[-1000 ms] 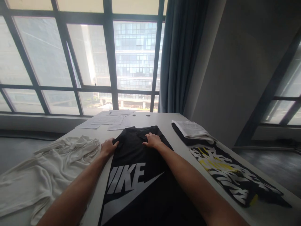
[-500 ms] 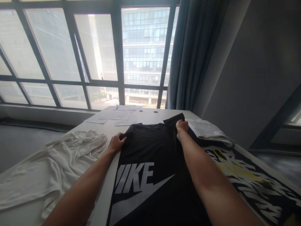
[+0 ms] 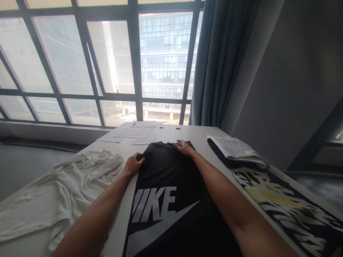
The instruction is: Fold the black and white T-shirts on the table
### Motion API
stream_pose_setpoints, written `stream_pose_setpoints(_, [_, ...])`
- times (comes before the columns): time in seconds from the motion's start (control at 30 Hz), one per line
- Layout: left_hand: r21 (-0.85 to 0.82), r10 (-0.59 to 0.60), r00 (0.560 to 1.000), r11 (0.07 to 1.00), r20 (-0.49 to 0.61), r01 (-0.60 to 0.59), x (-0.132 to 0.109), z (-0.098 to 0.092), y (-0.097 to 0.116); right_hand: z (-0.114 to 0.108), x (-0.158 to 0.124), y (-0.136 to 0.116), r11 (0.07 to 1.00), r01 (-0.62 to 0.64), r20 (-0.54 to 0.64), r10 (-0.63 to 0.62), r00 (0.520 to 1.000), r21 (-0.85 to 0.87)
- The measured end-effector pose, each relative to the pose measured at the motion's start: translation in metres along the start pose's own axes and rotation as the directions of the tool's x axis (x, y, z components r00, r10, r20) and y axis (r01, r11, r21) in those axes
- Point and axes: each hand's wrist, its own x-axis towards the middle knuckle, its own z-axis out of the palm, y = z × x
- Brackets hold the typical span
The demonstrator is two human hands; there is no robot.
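Note:
A black T-shirt (image 3: 171,178) with a large white logo lies flat on the white table (image 3: 187,134) in front of me. My left hand (image 3: 133,165) is closed on the shirt's left shoulder edge. My right hand (image 3: 183,146) rests on the shirt's far edge near the collar, fingers bent and pressing the folded-in cloth.
A crumpled white garment (image 3: 66,185) lies to the left. Folded white cloth on a black one (image 3: 234,150) sits at the right, with a black, white and yellow patterned garment (image 3: 289,207) nearer. Sheets of paper (image 3: 131,132) lie at the far end by the window.
My right hand held the right sleeve out at the side half a second ago; now it has come back inward to the collar area, and the sleeve lies folded over the shirt.

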Motion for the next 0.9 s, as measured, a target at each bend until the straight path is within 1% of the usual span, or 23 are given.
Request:
stream_pose_setpoints(0.07, [0.003,0.005,1.0,1.0,-0.006,-0.005,0.0,0.0,0.0,0.005,-0.004,-0.003,0.999,0.05,0.061,-0.05,0.997,0.005])
stream_pose_setpoints(0.1, [0.008,0.006,1.0,1.0,-0.009,-0.006,0.0,0.001,-0.001,0.005,-0.007,-0.003,0.999,0.046,0.087,-0.044,0.995,-0.026])
stream_pose_setpoints(0.17, [0.021,0.009,1.0,1.0,-0.009,-0.009,0.001,0.002,-0.002,0.001,-0.019,-0.002,0.988,-0.008,0.131,0.029,0.991,-0.157])
stream_pose_setpoints(0.27, [0.037,0.011,1.0,0.999,-0.002,-0.011,0.003,0.003,-0.004,-0.008,-0.047,-0.004,0.911,-0.09,0.135,0.156,0.979,-0.403])
stream_pose_setpoints(0.33, [0.04,0.016,1.0,0.999,0.008,-0.017,0.004,0.004,-0.005,-0.013,-0.07,-0.006,0.866,-0.1,0.131,0.186,0.974,-0.49])
stream_pose_setpoints(0.4, [0.047,0.016,1.0,0.999,0.016,-0.017,0.004,0.004,-0.006,-0.016,-0.09,-0.007,0.836,-0.11,0.154,0.226,0.962,-0.538])
stream_pose_setpoints(0.5, [0.065,0.005,1.0,0.998,0.019,-0.006,0.004,0.005,-0.006,-0.017,-0.109,-0.003,0.82,-0.148,0.183,0.293,0.939,-0.553])
stream_pose_setpoints(0.57, [0.068,0.009,1.0,0.998,0.022,-0.01,0.004,0.004,-0.006,-0.017,-0.115,0.001,0.828,-0.162,0.184,0.303,0.935,-0.537])
stream_pose_setpoints(0.8, [0.076,0.028,0.999,0.997,0.038,-0.03,0.003,0.002,-0.004,-0.022,-0.117,0.001,0.856,-0.146,0.159,0.255,0.954,-0.496])
stream_pose_setpoints(0.87, [0.069,0.033,0.999,0.997,0.039,-0.036,0.003,0.003,-0.005,-0.026,-0.117,-0.001,0.896,-0.113,0.195,0.214,0.957,-0.43])
stream_pose_setpoints(0.9, [0.066,0.036,0.999,0.997,0.037,-0.038,0.003,0.003,-0.005,-0.028,-0.116,-0.001,0.918,-0.095,0.24,0.199,0.95,-0.385])
